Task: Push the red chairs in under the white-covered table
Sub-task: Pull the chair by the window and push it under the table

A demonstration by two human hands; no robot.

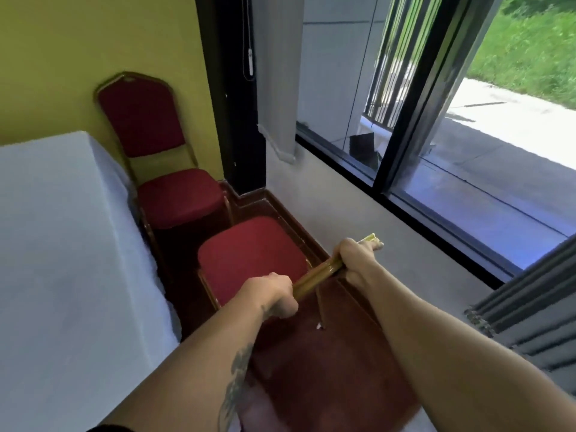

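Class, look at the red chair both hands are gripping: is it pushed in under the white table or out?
Out. The near chair shows its whole seat beside the white tablecloth; both hands grip its gold top rail.

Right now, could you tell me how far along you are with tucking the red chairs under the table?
Nothing looks finished. In hand: both hands, left and right, grip the gold top rail of the near chair, whose seat is still clear of the table. Left: the far chair by the yellow wall, seat also out.
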